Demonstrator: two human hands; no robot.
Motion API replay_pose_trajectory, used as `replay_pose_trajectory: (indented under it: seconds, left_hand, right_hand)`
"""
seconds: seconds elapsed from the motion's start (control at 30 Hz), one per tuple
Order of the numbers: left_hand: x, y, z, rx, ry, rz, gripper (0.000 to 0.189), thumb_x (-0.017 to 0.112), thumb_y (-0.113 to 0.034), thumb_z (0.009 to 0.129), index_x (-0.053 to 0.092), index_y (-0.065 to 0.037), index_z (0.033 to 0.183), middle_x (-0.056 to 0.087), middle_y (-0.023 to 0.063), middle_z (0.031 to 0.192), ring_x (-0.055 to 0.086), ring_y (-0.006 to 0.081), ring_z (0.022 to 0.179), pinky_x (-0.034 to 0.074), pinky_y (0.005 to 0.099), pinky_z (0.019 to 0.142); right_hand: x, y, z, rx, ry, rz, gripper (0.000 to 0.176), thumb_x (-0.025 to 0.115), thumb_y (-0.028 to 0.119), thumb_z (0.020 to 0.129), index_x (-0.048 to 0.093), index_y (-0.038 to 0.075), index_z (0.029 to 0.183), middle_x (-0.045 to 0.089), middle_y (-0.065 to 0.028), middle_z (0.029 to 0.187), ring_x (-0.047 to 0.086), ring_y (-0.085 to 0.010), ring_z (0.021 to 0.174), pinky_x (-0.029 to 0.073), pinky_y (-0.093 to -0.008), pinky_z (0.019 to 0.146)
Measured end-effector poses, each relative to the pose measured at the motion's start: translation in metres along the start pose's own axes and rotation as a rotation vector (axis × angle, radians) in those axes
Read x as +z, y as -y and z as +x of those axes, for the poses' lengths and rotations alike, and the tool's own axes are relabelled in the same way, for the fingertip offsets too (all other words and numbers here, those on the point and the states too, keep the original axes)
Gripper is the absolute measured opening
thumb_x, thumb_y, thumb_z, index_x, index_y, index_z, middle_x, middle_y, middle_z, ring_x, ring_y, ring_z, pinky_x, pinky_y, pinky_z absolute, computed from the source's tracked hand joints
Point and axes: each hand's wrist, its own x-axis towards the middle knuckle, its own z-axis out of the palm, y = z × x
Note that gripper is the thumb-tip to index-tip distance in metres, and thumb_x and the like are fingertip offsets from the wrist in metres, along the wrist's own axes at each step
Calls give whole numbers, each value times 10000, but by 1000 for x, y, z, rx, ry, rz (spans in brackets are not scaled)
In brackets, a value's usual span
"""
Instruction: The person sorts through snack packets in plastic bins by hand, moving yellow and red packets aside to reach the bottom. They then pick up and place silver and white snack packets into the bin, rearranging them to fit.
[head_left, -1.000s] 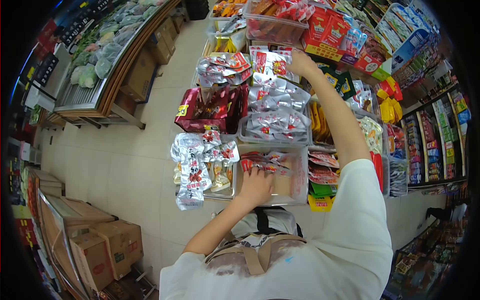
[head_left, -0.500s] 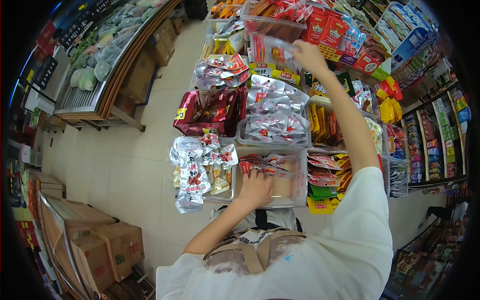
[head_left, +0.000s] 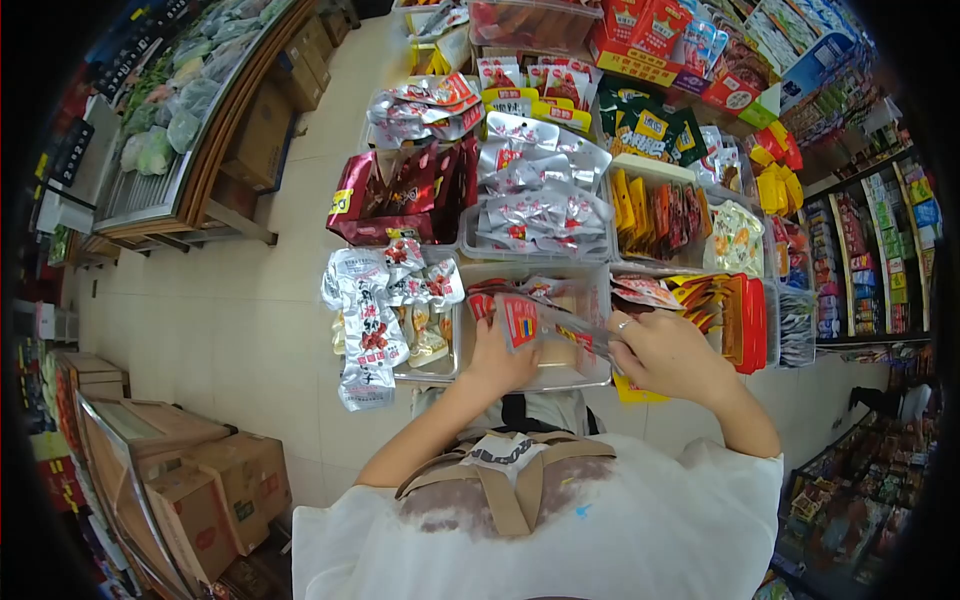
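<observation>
My right hand (head_left: 665, 352) is closed on the right end of a see-through snack packet (head_left: 565, 335) with a red label. This packet hangs tilted over a clear plastic bin (head_left: 575, 375) right in front of me. At the bin's left side, my left hand (head_left: 500, 355) is closed against red-and-silver snack packets (head_left: 540, 287) lying inside. The held packet covers part of the left hand's fingers. Long silver snack packs (head_left: 365, 320) spill over the neighbouring bin on the left. Red and yellow packets (head_left: 700, 298) fill the bin beside my right hand.
Behind stand bins of silver packs (head_left: 545, 215), dark red bags (head_left: 400, 195) and yellow-orange packets (head_left: 655, 210). A red-lidded jar (head_left: 750, 325) is at the right. Vegetables (head_left: 190, 110) lie on a stand at the far left, with cardboard boxes (head_left: 225, 500) below on the floor.
My right hand has come back from the far bins to the near bin, bringing the snack packet with it. My left hand has stayed in the near bin. The view has shifted slightly.
</observation>
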Motion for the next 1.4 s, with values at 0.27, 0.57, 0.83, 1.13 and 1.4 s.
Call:
replay_pose_trajectory:
  seconds: [0.27, 0.57, 0.83, 1.13, 1.4]
  left_hand:
    - [-8, -3, 6, -80, 269, 60, 314, 558, -339, 746, 648, -42, 794, 574, 179, 1022, 466, 359, 1056, 364, 520, 804]
    - [-18, -8, 10, -97, 401, 70, 432, 447, -404, 842, 661, -38, 926, 555, 210, 1077, 417, 356, 1122, 327, 521, 892]
    - [-25, -4, 13, -213, 445, -14, 520, 385, -452, 875, 638, -5, 957, 589, 235, 1007, 428, 388, 1115, 310, 513, 941]
    - [-19, 5, 19, -261, 577, 89, 455, 453, -415, 845, 654, -7, 845, 652, 136, 804, 622, 298, 827, 420, 446, 823]
    - [-7, 5, 15, -184, 446, 52, 455, 458, -399, 846, 592, 5, 1007, 614, 176, 967, 584, 330, 930, 429, 452, 827]
  right_hand:
    - [14, -3, -1, 207, -67, 75, 228, 516, 162, 813, 507, 10, 982, 565, -189, 615, 577, -368, 607, 448, -473, 558]
    - [21, 21, 17, 126, -37, -78, 248, 559, 145, 764, 520, -11, 953, 565, -193, 575, 588, -371, 568, 474, -455, 544]
    - [42, 24, 41, 89, 116, -126, 326, 562, 81, 734, 511, -45, 1031, 624, -172, 779, 636, -331, 669, 513, -400, 610]
    - [99, -5, 70, -94, 40, -319, 247, 591, 97, 716, 543, 2, 939, 637, -98, 748, 651, -266, 690, 502, -366, 591]
    - [114, 3, 92, -110, -41, -387, 207, 593, 122, 712, 538, 44, 896, 634, -66, 677, 647, -228, 623, 484, -335, 564]
